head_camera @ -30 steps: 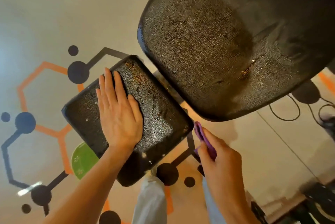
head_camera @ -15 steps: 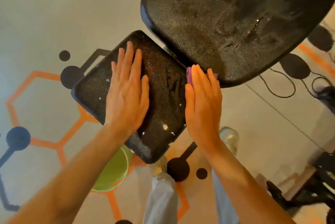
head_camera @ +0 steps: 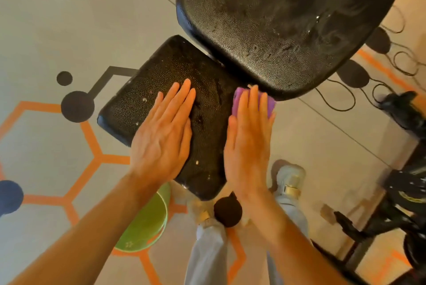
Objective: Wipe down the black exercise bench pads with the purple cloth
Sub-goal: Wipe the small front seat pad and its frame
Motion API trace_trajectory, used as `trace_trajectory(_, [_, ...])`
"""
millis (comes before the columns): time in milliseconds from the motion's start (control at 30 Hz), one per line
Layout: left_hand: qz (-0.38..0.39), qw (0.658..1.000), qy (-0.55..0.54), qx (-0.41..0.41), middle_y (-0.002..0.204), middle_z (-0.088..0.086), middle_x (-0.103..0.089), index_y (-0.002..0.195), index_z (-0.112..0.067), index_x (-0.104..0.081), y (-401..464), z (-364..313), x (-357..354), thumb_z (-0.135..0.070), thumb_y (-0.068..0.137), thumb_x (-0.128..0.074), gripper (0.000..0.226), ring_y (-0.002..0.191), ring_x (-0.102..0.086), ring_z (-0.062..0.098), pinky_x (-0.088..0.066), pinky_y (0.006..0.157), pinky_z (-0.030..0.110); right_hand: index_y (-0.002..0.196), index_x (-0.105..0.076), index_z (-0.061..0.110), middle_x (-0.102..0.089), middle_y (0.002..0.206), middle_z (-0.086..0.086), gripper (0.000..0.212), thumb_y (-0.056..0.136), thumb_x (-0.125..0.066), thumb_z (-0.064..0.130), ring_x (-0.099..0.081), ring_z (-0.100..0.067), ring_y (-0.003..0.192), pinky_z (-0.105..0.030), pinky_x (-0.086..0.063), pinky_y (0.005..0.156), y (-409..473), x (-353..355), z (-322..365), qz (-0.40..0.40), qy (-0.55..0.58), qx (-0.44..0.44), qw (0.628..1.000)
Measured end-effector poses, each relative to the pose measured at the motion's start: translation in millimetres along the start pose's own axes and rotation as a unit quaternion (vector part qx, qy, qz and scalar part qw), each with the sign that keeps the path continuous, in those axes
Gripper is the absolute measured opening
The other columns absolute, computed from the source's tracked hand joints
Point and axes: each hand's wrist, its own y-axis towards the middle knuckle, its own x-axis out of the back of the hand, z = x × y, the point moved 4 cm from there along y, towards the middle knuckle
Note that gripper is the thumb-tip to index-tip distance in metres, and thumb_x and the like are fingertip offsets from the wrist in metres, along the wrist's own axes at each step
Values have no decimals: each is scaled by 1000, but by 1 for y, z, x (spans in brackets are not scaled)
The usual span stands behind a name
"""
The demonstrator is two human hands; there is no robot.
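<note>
The purple cloth (head_camera: 252, 102) is pressed beneath the flat, straight fingers of the right hand (head_camera: 247, 137), at the edge of the small seat pad (head_camera: 161, 91) nearest that hand, just below the large back pad (head_camera: 288, 21). The left hand (head_camera: 164, 134) is laid open on the seat pad, fingers extended. The cloth is judged soft and light — best driven under a spread palm, not pinched. The pads are pebbled, speckled with pale flecks, and likely slick where damp. Beneath the forearms, a patterned floor (head_camera: 69, 19) and a green bucket (head_camera: 143, 224) are seen.
</note>
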Motion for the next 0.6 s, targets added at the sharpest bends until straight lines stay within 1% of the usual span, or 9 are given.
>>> trace_trajectory(100, [7,1000,-2,-3,162,7,-22,153,-8,-28,1,3,-1,-24,103,-26,53,152,-14,22,-8,125,38,150,-21,12,-22,158,-8,53,101,-30,28,-10,-22,149,-38,-7,122,-98,-4,28,37,-17,113,993])
trace_trajectory(167, [12,1000,-5,-5,162,8,-23,153,-8,-29,0,2,0,-23,102,-27,53,152,-15,22,-9,125,39,152,-15,17,-18,159,-3,53,102,-26,31,-9,-20,149,-38,-7,122,-87,-2,17,67,-16,172,983])
trace_trajectory(233, [9,1000,2,-2,162,7,-23,153,-8,-28,0,2,0,-24,103,-26,53,152,-15,22,-9,125,39,152,-18,16,-17,160,-6,53,102,-21,32,-8,-21,149,-43,-11,121,-29,1,-3,59,-36,137,988])
trace_trajectory(300, [4,1000,4,-1,162,7,-23,154,-9,-28,0,1,0,-24,103,-25,53,152,-14,21,-8,125,38,151,-23,12,-17,160,-10,55,100,-16,32,-9,-25,149,-46,-12,121,20,7,-15,10,-21,33,999])
trace_trajectory(367, [4,1000,4,-1,162,6,-22,154,-9,-27,0,1,-2,-24,103,-25,53,152,-14,20,-6,125,36,150,-25,9,-18,159,-11,55,99,-19,29,-11,-27,148,-45,-13,120,2,1,-1,-16,-22,-22,999])
trace_trajectory(400, [6,1000,4,0,163,6,-22,154,-9,-27,0,1,-2,-24,103,-25,53,152,-14,20,-6,125,36,150,-26,8,-20,159,-12,55,99,-24,29,-13,-27,148,-46,-16,119,-29,-5,12,-3,-32,1,999])
trace_trajectory(500, [2,1000,0,-2,162,6,-22,154,-8,-27,0,2,0,-24,102,-26,54,152,-14,21,-6,125,36,148,-31,11,-30,155,-9,54,97,-35,29,-22,-27,146,-43,-22,117,-109,-3,33,50,-49,141,987])
trace_trajectory(533, [2,1000,-3,-2,162,6,-23,154,-8,-27,0,1,0,-24,102,-26,53,152,-15,21,-7,125,37,148,-30,12,-30,155,-8,52,99,-34,28,-23,-26,146,-43,-22,117,-102,-3,24,57,-39,181,981])
trace_trajectory(600, [0,1000,-5,0,162,6,-23,154,-9,-27,0,0,1,-24,103,-26,53,152,-15,21,-9,125,38,149,-28,12,-24,157,-10,49,102,-27,27,-18,-27,147,-48,-22,117,-45,-1,2,49,-55,177,981])
